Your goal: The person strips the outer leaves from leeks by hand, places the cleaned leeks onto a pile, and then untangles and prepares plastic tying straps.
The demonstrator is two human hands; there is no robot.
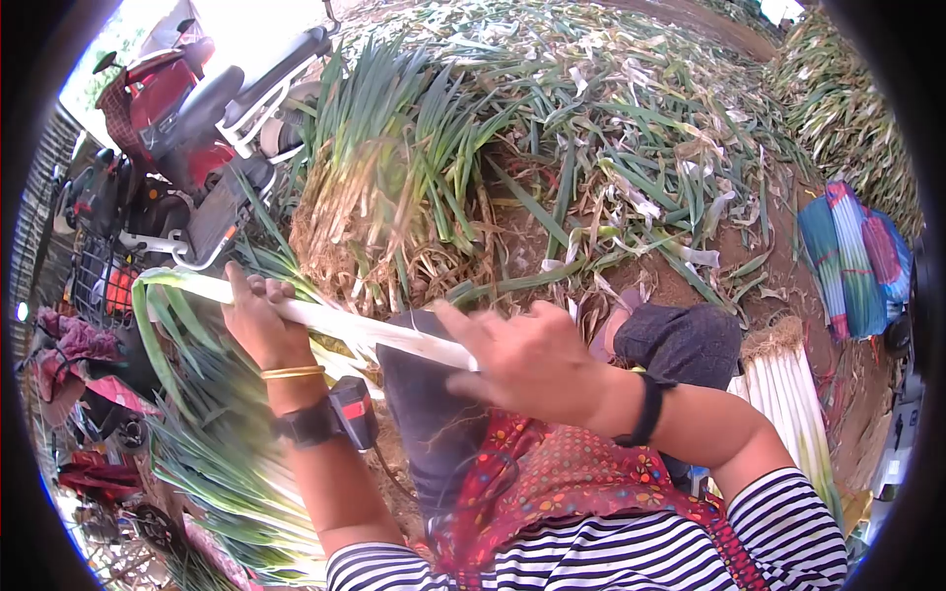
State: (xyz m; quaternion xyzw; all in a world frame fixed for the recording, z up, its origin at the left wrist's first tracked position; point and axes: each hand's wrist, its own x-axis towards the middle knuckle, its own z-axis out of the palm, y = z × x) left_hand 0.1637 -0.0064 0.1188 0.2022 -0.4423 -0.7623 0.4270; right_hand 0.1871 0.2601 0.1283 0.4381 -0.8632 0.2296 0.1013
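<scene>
A long green onion (370,330) with a clean white shaft slants across in front of me, its green leaves folding down at the left. My left hand (261,320) is closed round the shaft near those leaves. At the other end, my right hand (537,360) is blurred by motion, with its fingers around or beside the tip; whether they grip it I cannot make out. Under my left arm lies a heap of green onions (227,463) with long leaves. Right of my knee, peeled white green onions (788,394) lie together, roots towards the far side.
Unpeeled green onions with brown roots (360,217) stand ahead. Stripped leaves (631,128) cover the ground beyond. A red vehicle (158,108) is parked at the upper left. Colourful bundled bags (855,256) lie at the right. A small black device (353,409) hangs by my left wrist.
</scene>
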